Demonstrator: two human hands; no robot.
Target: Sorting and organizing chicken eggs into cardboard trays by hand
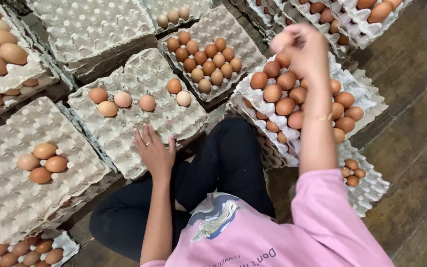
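The left hand (153, 152) lies flat, fingers spread, on the grey egg tray (124, 118) at centre. The right hand (305, 49), blurred at upper right, hovers over the brown eggs (285, 94); its grip cannot be told.

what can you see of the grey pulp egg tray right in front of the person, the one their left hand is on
The grey moulded-pulp egg tray lies flat on top of a stack of like trays, on the floor ahead of the person's folded legs. Its surface is a grid of cups and peaks, rough and paper-like, mostly unfilled. Six eggs sit in its far rows: four brown and pale ones at the left, two toward the right. The left hand rests palm-down on its near edge, fingers spread. Neighbouring trays crowd its sides.
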